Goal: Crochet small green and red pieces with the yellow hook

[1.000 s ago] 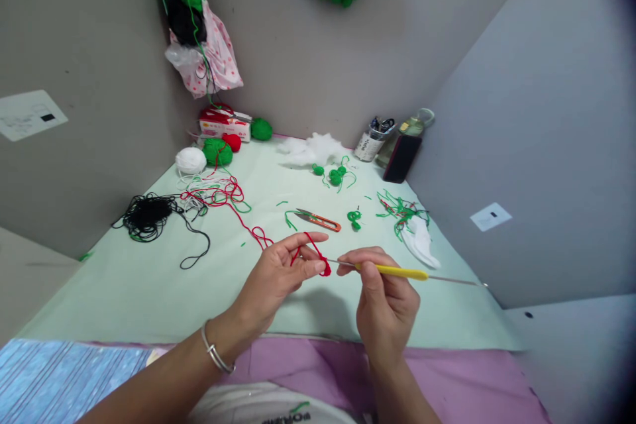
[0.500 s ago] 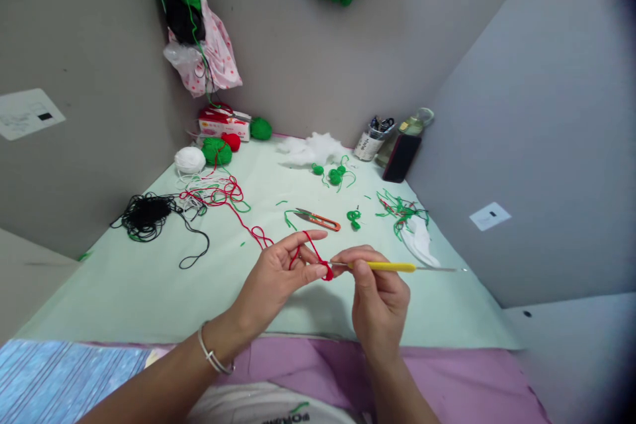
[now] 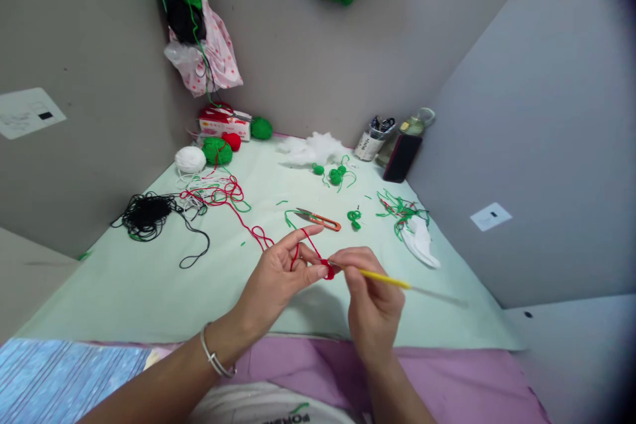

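My left hand (image 3: 281, 275) pinches a small red crochet piece (image 3: 328, 269) between thumb and fingers. Red yarn (image 3: 258, 233) runs over its raised index finger and back across the table to a tangle at the rear left. My right hand (image 3: 371, 301) is closed on a yellow-handled crochet hook (image 3: 385, 278), whose tip meets the red piece. Both hands hover above the pale green table cover (image 3: 149, 291), near its front edge.
Orange thread snips (image 3: 318, 218) lie just beyond the hands. Black yarn (image 3: 146, 213), a white ball (image 3: 190, 159), green balls (image 3: 217, 150) and white stuffing (image 3: 313, 148) sit further back. Green scraps and white cloth (image 3: 415, 235) lie at right, a dark phone (image 3: 401, 158) and a cup behind.
My right hand has slid left toward the left hand and tilted the hook's rear end downward. The left hand has stayed in place with the red piece.
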A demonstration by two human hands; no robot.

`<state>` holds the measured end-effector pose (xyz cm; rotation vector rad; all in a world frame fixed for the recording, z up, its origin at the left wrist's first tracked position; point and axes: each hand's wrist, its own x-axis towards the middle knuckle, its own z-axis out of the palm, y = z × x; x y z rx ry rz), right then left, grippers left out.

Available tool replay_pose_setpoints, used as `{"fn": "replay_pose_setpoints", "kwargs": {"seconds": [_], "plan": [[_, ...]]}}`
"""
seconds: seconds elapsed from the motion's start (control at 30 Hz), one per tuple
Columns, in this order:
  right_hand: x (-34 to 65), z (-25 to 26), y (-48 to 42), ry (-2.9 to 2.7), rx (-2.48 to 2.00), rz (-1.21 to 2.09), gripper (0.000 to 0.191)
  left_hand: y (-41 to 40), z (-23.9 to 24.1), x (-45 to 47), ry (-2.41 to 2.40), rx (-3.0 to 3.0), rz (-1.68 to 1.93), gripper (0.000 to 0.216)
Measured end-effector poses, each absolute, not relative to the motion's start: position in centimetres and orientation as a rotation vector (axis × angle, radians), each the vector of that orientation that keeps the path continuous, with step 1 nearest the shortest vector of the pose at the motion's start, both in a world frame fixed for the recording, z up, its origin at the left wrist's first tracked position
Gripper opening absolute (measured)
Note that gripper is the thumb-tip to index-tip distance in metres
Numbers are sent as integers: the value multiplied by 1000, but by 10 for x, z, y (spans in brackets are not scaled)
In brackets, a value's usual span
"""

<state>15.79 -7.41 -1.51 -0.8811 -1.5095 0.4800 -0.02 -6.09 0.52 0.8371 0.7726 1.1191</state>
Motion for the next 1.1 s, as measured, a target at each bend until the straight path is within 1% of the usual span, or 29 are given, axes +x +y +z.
{"fn": "replay_pose_setpoints", "kwargs": {"seconds": [0.1, 0.13, 0.17, 0.23, 0.33, 0.4, 0.47, 0.57, 0.73, 1.1], "plan": [[157, -28, -74, -1735, -867, -3, 40, -65, 5, 4, 725, 724, 1078, 68], [157, -32, -74, -1739, -839, -105, 45, -65, 5, 5, 703, 679, 1043, 68], [156, -34, -74, -1705, -837, -116, 48, -66, 5, 6, 685, 641, 1007, 69], [154, -34, -74, -1617, -835, 46, 46, -66, 7, 7, 662, 598, 961, 71], [153, -27, -74, -1500, -814, 384, 36, -65, 11, 8, 674, 604, 998, 80], [153, -23, -75, -1446, -797, 493, 30, -66, 12, 8, 690, 620, 1038, 84], [154, -22, -75, -1405, -790, 546, 26, -67, 13, 8, 705, 636, 1058, 86], [154, -24, -74, -1329, -768, 626, 23, -67, 14, 6, 731, 681, 1081, 81], [154, -26, -73, -1235, -723, 742, 23, -65, 14, 4, 740, 716, 1110, 77], [152, -25, -74, -1199, -707, 821, 24, -65, 12, 3, 759, 706, 1131, 75]]}}
